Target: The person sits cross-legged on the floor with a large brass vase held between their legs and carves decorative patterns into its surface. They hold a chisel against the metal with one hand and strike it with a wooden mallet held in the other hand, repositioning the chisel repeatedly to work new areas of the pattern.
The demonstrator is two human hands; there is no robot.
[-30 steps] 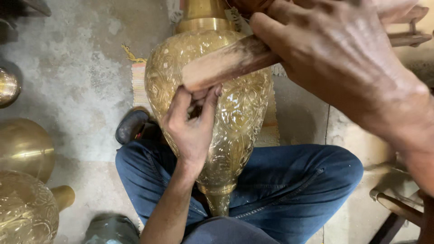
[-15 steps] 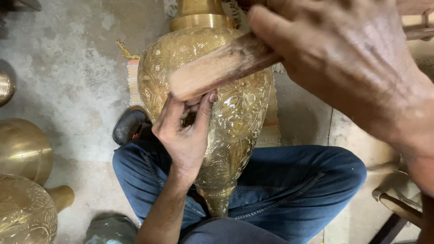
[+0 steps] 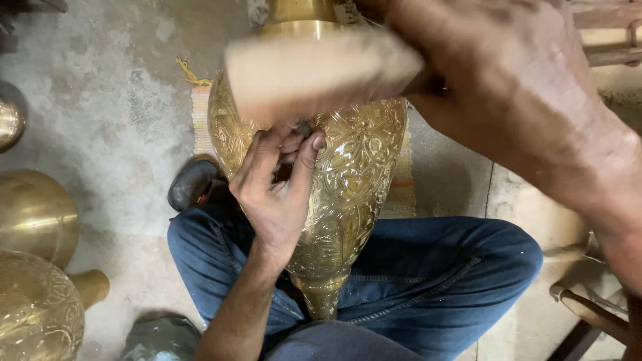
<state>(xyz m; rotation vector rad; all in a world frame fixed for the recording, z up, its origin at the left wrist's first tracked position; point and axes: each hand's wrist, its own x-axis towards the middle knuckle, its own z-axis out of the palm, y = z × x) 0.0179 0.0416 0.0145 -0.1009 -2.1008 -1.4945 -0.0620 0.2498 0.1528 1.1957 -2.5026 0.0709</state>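
A large engraved brass vase [image 3: 354,180] lies between my crossed legs in blue jeans, its narrow end toward me. My left hand [image 3: 274,194] rests on the vase's side and pinches a small dark chisel [image 3: 304,130] against the metal. My right hand [image 3: 508,87] is close to the camera and grips the handle of a wooden mallet [image 3: 314,70], whose blurred head hangs just above the chisel.
Other brass vessels stand at the left: a plain round one [image 3: 33,214], an engraved one [image 3: 33,314] and part of another [image 3: 10,120]. A woven mat [image 3: 200,113] lies under the vase on the concrete floor. A wooden stool [image 3: 588,307] is at the lower right.
The mallet head has swung down and left toward the chisel and is now blurred. My left hand has kept its place on the vase.
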